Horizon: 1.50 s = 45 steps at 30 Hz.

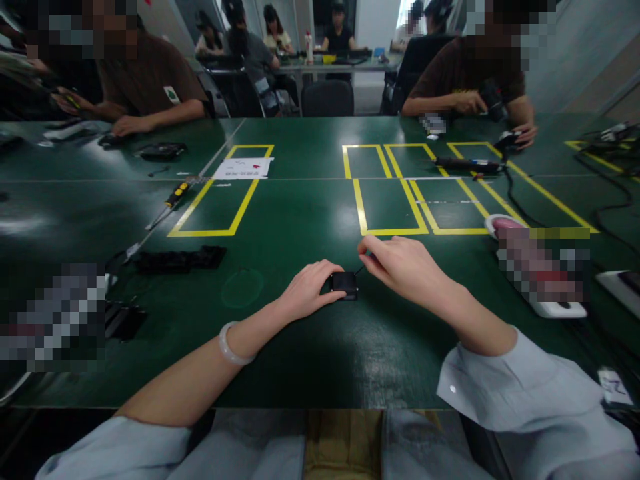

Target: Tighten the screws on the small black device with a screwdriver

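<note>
A small black box-shaped part (345, 285) lies on the green table in front of me. My left hand (311, 285) grips it from the left, fingers behind and thumb along the near side. To the right, my right hand (397, 263) is closed in a pinch just off the box's corner. A thin dark piece (359, 269) runs from these fingertips toward the box; whether it is a tool or a wire I cannot make out.
Black parts (180, 259) and a yellow-black screwdriver (177, 193) lie left on the green table (300, 360). A white-edged device (560, 308) stands right. Yellow tape outlines (360, 207), a paper sheet (244, 168) and a black electric screwdriver (467, 165) are farther off. Co-workers sit opposite.
</note>
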{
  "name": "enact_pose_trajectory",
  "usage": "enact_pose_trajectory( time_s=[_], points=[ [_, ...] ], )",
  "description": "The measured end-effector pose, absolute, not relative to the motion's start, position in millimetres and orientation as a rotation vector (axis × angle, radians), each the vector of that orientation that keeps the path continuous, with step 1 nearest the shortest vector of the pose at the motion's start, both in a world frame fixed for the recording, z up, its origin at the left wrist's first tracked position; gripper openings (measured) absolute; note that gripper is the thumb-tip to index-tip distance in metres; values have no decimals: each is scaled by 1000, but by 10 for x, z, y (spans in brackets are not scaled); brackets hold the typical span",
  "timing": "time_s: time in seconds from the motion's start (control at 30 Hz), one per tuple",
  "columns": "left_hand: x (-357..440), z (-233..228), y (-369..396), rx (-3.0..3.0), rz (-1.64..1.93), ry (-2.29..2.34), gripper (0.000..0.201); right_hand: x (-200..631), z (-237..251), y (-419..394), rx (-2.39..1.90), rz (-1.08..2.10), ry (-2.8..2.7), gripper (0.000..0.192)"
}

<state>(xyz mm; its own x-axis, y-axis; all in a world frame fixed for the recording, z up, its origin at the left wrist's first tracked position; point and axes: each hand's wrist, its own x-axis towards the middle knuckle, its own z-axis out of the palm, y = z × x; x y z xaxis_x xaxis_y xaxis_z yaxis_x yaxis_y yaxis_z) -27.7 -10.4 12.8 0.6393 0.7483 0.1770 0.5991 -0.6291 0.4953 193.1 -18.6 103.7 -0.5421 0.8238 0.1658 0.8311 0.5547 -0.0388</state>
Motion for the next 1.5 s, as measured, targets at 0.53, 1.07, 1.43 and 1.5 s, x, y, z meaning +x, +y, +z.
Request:
enact_pose_trajectory(
  time_s=[0.53,1.07,1.43,1.5],
  points=[
    [-280,124,-97,2481,516,1057,37,1925,1020,-190,-1385,-115,-2611,20],
    [-285,90,-92,2485,543,1046,38,1921,1016,-193,-1355,-106,-2598,20],
    [-287,92,-92,2494,523,1076,39,1917,1012,-194,-1349,-122,-2598,20],
    [-288,89,-91,2492,529,1075,39,1916,1018,-194,-1347,-109,-2606,21]
  ],
)
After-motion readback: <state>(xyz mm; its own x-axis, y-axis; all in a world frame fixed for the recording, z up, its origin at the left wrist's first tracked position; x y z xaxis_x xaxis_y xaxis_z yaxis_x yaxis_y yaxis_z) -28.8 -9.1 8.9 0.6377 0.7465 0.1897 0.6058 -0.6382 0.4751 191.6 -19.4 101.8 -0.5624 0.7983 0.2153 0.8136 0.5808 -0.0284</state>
